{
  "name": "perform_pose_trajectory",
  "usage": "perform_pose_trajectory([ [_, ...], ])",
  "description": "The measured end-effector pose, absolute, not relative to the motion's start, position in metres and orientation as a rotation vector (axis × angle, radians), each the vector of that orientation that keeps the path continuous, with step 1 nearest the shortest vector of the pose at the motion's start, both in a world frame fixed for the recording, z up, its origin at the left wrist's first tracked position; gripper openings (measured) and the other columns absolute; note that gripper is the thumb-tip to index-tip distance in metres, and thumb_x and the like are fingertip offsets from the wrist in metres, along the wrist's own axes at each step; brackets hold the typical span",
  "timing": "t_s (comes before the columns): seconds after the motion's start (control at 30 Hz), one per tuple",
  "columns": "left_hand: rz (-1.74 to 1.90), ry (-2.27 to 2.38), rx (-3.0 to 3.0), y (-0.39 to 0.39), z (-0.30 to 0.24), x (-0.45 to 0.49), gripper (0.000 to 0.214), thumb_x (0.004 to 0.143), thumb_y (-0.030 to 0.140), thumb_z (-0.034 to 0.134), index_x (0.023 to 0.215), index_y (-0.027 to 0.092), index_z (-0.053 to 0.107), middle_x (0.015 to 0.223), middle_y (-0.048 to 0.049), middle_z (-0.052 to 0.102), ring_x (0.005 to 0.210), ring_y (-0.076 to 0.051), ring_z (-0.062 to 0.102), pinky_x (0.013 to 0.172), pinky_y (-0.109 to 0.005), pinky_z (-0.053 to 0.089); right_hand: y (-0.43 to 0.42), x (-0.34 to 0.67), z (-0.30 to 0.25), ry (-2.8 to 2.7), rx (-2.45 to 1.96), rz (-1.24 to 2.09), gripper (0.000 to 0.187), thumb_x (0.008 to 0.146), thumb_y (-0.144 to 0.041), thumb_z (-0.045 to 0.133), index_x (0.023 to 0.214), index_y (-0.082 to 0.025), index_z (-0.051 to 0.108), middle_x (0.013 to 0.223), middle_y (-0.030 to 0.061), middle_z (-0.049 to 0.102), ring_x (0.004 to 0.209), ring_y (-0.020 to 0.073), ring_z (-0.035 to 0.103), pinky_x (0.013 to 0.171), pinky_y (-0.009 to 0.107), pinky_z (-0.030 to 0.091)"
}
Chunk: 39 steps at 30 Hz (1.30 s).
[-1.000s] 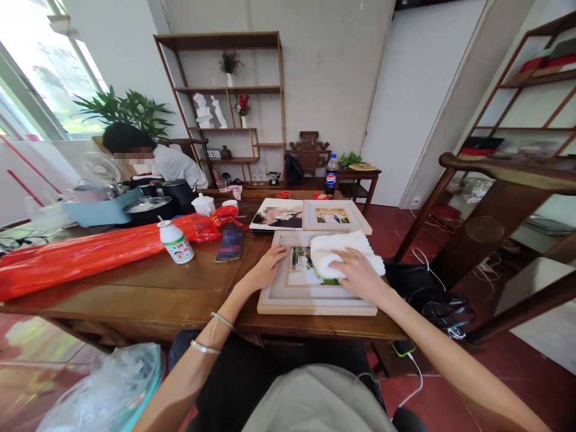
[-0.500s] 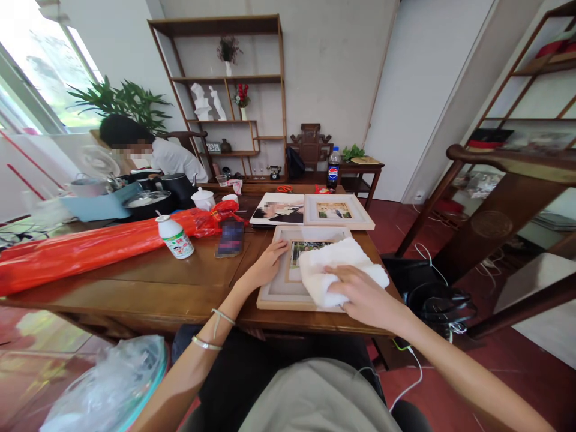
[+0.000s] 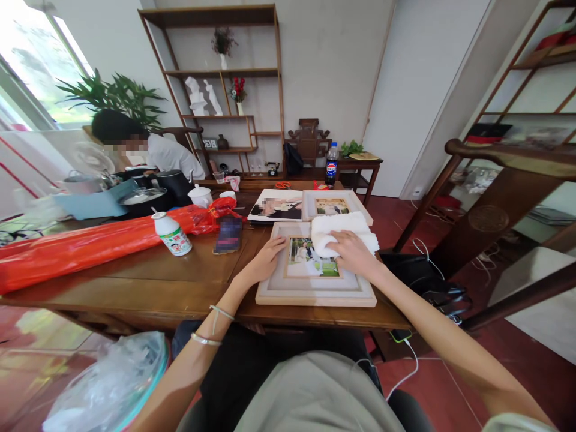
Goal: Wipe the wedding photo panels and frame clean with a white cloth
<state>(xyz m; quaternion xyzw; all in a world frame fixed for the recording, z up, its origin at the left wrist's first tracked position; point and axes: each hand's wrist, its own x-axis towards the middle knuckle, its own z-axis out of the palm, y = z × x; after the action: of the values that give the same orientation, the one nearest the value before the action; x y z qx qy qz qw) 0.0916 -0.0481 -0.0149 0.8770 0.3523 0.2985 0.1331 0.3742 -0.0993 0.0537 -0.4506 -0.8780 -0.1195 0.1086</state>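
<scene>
A light wood picture frame (image 3: 315,299) lies flat at the table's front edge, with a small outdoor photo (image 3: 310,259) inside a pale mount. My left hand (image 3: 268,259) grips the frame's left side, fingers over the rim. My right hand (image 3: 353,253) is closed on a bunched white towel (image 3: 342,224), pressed over the frame's upper right part. The towel covers that corner and overlaps the near edge of a second framed photo (image 3: 360,207) behind it. To that one's left lies a photo panel (image 3: 275,206) showing dark clothing.
A white bottle (image 3: 173,235), a phone (image 3: 227,235) and a long red plastic-wrapped bundle (image 3: 99,249) lie to the left on the wooden table (image 3: 198,285). A cola bottle (image 3: 332,165) stands behind the frames. Another person (image 3: 168,156) sits back left; a chair (image 3: 490,210) stands right.
My right hand and the towel have moved away from me to the frame's upper right, uncovering the photo and the frame's lower right corner. My left hand stays on the left side.
</scene>
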Motion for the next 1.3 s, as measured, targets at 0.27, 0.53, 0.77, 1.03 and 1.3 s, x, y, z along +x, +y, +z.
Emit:
perform_pose_trajectory([
  [0.27, 0.863, 1.062, 2.549, -0.051, -0.011, 0.093, 0.056, 0.074, 0.001, 0.034, 0.127, 0.014, 0.049, 0.135, -0.009, 0.046, 0.131, -0.021, 0.033, 0.111, -0.043, 0.026, -0.169, 0.355, 0.072, -2.783, -1.038, 0.075, 0.033, 0.061, -0.002, 0.044, 0.08, -0.02, 0.065, 0.103, 0.007, 0.061, 0.098, 0.0232, 0.054, 0.082, 0.033, 0.038],
  [0.53, 0.834, 1.049, 2.551, -0.051, -0.01, 0.091, 0.053, 0.077, 0.003, 0.032, 0.127, 0.012, 0.049, 0.136, -0.0113, 0.044, 0.132, -0.021, 0.032, 0.11, -0.043, 0.026, -0.107, 0.384, 0.057, -2.592, -1.249, -0.265, 0.038, 0.064, -0.005, 0.046, 0.095, -0.018, 0.064, 0.103, 0.0096, 0.062, 0.096, 0.0246, 0.053, 0.093, 0.038, 0.031],
  [0.77, 0.844, 1.037, 2.554, -0.049, -0.013, 0.091, 0.056, 0.075, 0.002, 0.033, 0.128, 0.015, 0.048, 0.137, -0.0093, 0.044, 0.132, -0.021, 0.032, 0.11, -0.045, 0.026, -0.1, 0.37, 0.06, -2.61, -1.385, -0.332, 0.04, 0.068, -0.006, 0.044, 0.102, -0.015, 0.063, 0.088, 0.0107, 0.061, 0.086, 0.0244, 0.054, 0.08, 0.034, 0.036],
  [1.03, 0.846, 1.06, 2.543, -0.051, -0.01, 0.093, 0.056, 0.074, 0.001, 0.033, 0.126, 0.012, 0.05, 0.135, -0.0092, 0.046, 0.131, -0.021, 0.033, 0.111, -0.042, 0.026, -0.197, 0.346, 0.082, -2.813, -1.066, 0.126, 0.036, 0.066, -0.005, 0.042, 0.092, -0.02, 0.063, 0.084, 0.0052, 0.059, 0.078, 0.0196, 0.053, 0.068, 0.029, 0.037],
  [1.3, 0.791, 1.041, 2.581, -0.051, -0.008, 0.091, 0.056, 0.075, 0.0, 0.032, 0.128, 0.011, 0.047, 0.137, -0.0108, 0.044, 0.133, -0.021, 0.03, 0.111, -0.043, 0.026, -0.152, 0.369, 0.058, -2.682, -1.13, -0.114, 0.04, 0.064, -0.004, 0.049, 0.098, -0.022, 0.063, 0.117, 0.0087, 0.058, 0.117, 0.0251, 0.045, 0.1, 0.042, 0.029],
])
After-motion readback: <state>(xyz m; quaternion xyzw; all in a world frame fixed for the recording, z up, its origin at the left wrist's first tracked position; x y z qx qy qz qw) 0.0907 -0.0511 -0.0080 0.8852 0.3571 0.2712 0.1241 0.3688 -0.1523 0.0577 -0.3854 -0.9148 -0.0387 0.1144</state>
